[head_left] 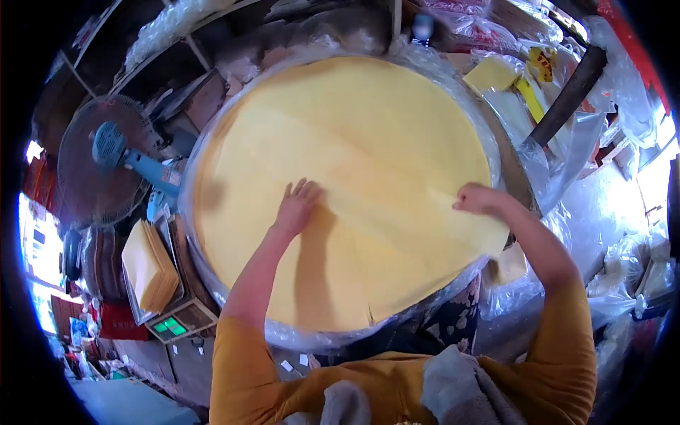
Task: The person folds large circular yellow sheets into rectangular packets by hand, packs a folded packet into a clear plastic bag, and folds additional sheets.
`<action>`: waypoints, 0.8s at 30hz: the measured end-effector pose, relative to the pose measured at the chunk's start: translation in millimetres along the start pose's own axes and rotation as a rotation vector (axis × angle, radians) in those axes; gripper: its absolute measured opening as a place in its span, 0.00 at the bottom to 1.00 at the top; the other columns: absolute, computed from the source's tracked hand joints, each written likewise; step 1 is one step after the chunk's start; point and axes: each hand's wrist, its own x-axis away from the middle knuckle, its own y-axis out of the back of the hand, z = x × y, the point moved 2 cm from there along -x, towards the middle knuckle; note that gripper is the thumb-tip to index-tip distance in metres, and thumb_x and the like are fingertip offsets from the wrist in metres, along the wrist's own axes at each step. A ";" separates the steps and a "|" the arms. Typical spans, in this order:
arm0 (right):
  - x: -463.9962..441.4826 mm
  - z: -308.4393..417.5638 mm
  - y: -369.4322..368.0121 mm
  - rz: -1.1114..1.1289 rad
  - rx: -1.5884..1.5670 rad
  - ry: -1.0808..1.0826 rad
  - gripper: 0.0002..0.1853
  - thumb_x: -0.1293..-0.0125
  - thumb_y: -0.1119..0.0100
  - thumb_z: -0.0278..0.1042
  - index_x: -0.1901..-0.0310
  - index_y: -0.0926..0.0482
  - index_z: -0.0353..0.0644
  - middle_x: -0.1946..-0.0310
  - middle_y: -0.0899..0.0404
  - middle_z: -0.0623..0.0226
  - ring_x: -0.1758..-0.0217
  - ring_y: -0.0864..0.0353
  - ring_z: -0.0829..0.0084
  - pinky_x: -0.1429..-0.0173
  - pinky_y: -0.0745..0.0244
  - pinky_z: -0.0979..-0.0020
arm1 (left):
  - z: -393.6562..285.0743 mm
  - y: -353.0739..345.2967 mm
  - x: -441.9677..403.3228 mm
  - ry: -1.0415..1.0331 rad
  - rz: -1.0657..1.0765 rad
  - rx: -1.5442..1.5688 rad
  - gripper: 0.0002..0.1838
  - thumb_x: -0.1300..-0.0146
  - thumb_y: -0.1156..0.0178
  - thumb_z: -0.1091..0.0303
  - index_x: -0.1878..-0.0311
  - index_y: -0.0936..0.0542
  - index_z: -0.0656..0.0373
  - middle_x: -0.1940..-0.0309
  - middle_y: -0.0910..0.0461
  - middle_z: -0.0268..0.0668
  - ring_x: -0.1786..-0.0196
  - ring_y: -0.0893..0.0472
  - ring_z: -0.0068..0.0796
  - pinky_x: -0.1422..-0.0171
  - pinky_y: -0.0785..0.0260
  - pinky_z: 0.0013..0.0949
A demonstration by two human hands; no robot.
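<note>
A large round stack of thin yellow sheets [340, 127] lies on clear plastic in the middle of the view. My left hand [300, 204] rests on the top sheet, left of centre, its fingers apart and nothing in them. Near the right edge of the stack, my right hand [473, 198] is closed in a pinch on a yellow sheet, which is slightly lifted and blurred below it. A small slit shows at the front edge of the stack.
A blue fan [147, 168] stands at the left. Below it, folded yellow sheets [150, 265] lean on a box with a green display [170, 326]. A dark bar [571, 98] and plastic bags [627, 273] are at the right. A bottle [422, 28] stands behind.
</note>
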 end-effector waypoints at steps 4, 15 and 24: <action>65.5 59.9 -58.9 0.204 -0.297 0.059 0.16 0.37 0.46 0.42 0.73 0.25 0.35 0.81 0.25 0.66 0.74 0.22 0.64 0.66 0.27 0.58 | -63.5 24.5 46.2 -0.053 -0.065 0.270 0.30 0.43 0.50 0.79 0.34 0.36 0.56 0.31 0.42 0.44 0.28 0.44 0.46 0.27 0.50 0.48; 21.7 126.0 -124.0 -0.579 0.339 0.535 0.24 0.30 0.60 0.34 0.35 0.40 0.38 0.31 0.45 0.58 0.26 0.52 0.60 0.26 0.53 0.56 | -132.6 48.4 125.8 -0.070 0.039 0.466 0.37 0.48 0.43 0.72 0.31 0.41 0.58 0.31 0.45 0.51 0.27 0.47 0.50 0.25 0.54 0.45; 39.8 108.6 -95.5 -0.197 0.246 0.679 0.22 0.35 0.55 0.23 0.38 0.32 0.44 0.32 0.41 0.60 0.25 0.51 0.62 0.25 0.57 0.55 | -128.4 18.0 128.0 -0.122 -0.191 0.285 0.21 0.43 0.44 0.70 0.44 0.26 0.51 0.40 0.30 0.41 0.34 0.34 0.40 0.31 0.42 0.40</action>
